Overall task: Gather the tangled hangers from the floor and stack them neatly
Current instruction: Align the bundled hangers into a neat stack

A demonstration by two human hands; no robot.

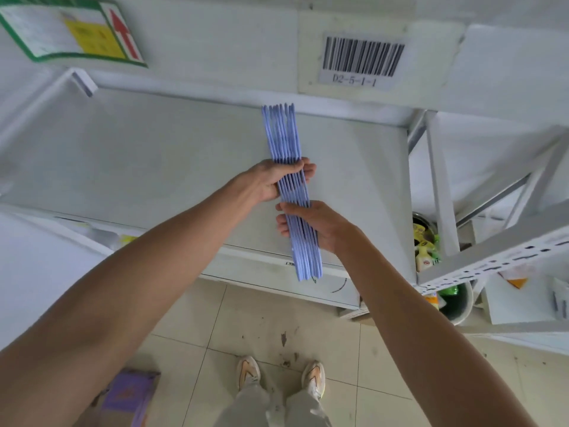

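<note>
Where both hands clutch blue hangers point(289, 186) — white shelf point(154, 155) beneath, beige tiled floor point(240, 315) below.

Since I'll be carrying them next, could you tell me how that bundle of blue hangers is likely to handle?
The blue hangers look thin and plastic, so probably light. Held straight between the left hand and right hand, the bundle seems fairly stiff. Loose pieces may slide apart if the grip eases.

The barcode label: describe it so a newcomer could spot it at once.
Start at the white shelf under the hands, then look up its back panel. The barcode label sits above the hangers. Unlike the green-bordered sign to its left, it has black bars and reads D2-5-1-1.
</note>
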